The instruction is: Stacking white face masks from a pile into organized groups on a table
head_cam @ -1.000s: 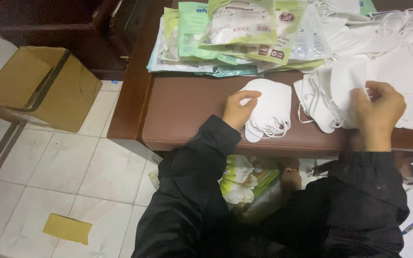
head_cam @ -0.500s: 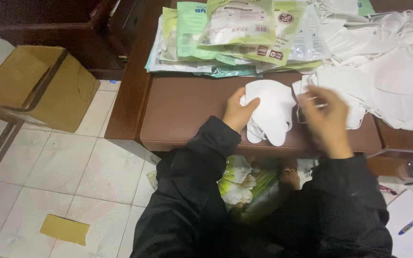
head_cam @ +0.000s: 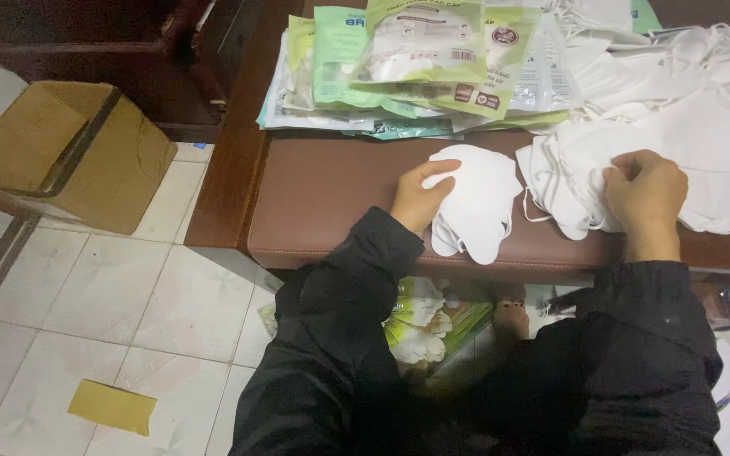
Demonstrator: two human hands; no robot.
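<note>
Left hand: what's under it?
The left hand rests on a small stack of white face masks lying on the brown padded bench. How many masks are stacked cannot be seen; the top one covers the rest.
</note>
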